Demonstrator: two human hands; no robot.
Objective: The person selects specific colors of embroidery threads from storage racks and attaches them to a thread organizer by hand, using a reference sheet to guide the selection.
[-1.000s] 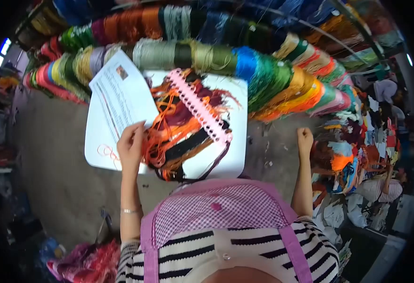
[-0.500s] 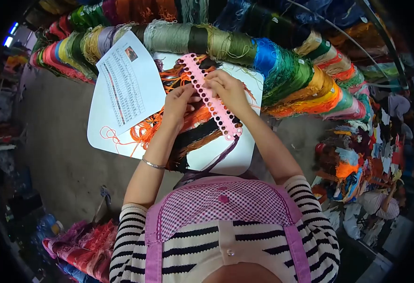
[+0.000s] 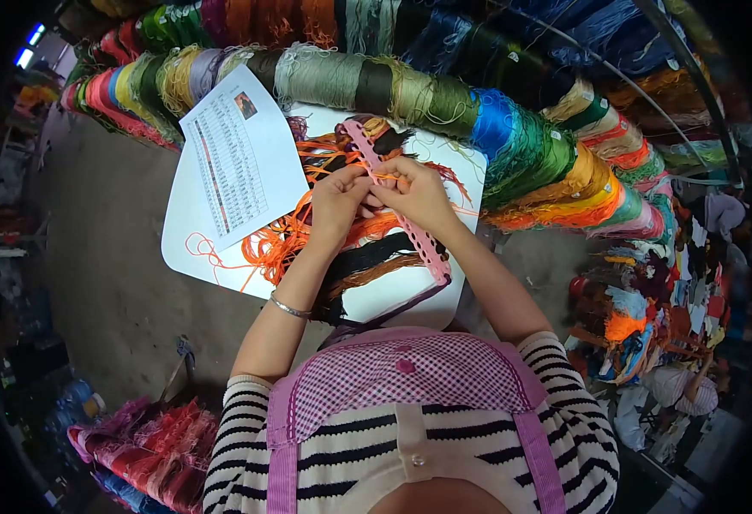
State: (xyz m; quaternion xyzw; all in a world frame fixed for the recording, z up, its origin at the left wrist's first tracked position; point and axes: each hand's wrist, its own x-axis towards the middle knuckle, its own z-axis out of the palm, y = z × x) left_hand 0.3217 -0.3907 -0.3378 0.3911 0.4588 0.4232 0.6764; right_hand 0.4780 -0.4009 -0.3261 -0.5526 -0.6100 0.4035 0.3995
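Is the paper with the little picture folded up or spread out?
Spread out. The paper shows its printed chart and little picture, with no fold visible, and partly covers the white board.

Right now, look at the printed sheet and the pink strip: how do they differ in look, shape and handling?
The printed sheet is white with rows of print and a small picture; the pink strip is plain pink with holes along it. The sheet is broad, while the strip is long and narrow. Both hands meet at the strip; neither touches the sheet. Both things are at least partly over the white tabletop.
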